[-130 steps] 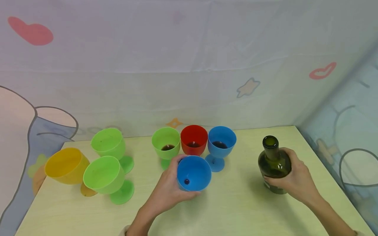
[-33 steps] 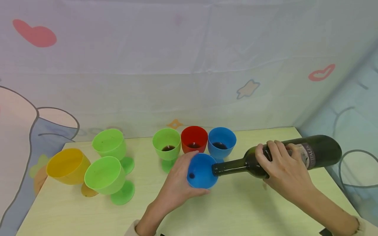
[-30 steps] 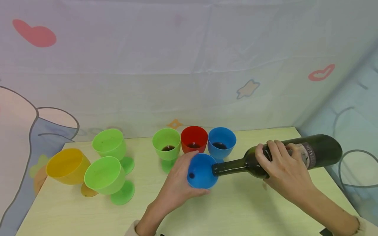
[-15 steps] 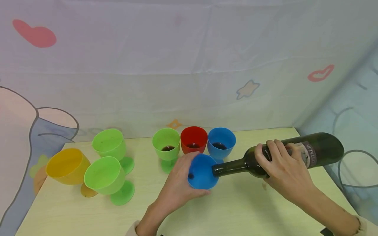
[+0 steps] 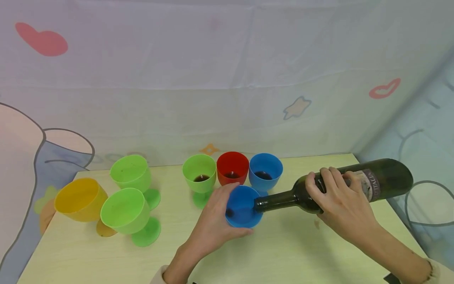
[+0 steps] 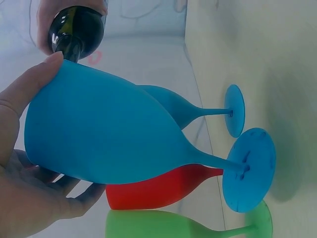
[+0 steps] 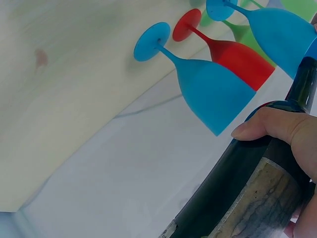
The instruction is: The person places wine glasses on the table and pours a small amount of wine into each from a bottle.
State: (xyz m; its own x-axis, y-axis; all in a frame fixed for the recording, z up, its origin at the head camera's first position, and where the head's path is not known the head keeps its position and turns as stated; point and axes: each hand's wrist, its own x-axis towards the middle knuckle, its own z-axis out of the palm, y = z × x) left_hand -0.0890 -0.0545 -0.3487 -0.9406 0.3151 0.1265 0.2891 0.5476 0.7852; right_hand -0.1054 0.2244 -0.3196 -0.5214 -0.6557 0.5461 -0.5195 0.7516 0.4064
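My left hand (image 5: 217, 221) holds a blue plastic goblet (image 5: 244, 215) round its bowl, thumb on one side and fingers on the other. Its stem and foot (image 6: 248, 169) show in the left wrist view. My right hand (image 5: 342, 205) grips a dark green wine bottle (image 5: 390, 179) round its body. The bottle lies nearly level, neck pointing left, with its mouth just inside the goblet's right rim. A small dark patch shows at the left inside the bowl. Whether liquid is flowing I cannot tell.
Behind the held goblet stand a green goblet (image 5: 200, 169), a red goblet (image 5: 232, 165) and a second blue goblet (image 5: 266, 167), each with dark liquid. At left are two green goblets (image 5: 125, 211) and a yellow goblet (image 5: 81, 199). A printed cloth (image 5: 227, 98) backs the table (image 5: 283, 252).
Since the oldest frame, the bottle has gone from upright to tipped, its mouth now at the goblet, which moved slightly right. Over the last second the bottle's base rose a little.
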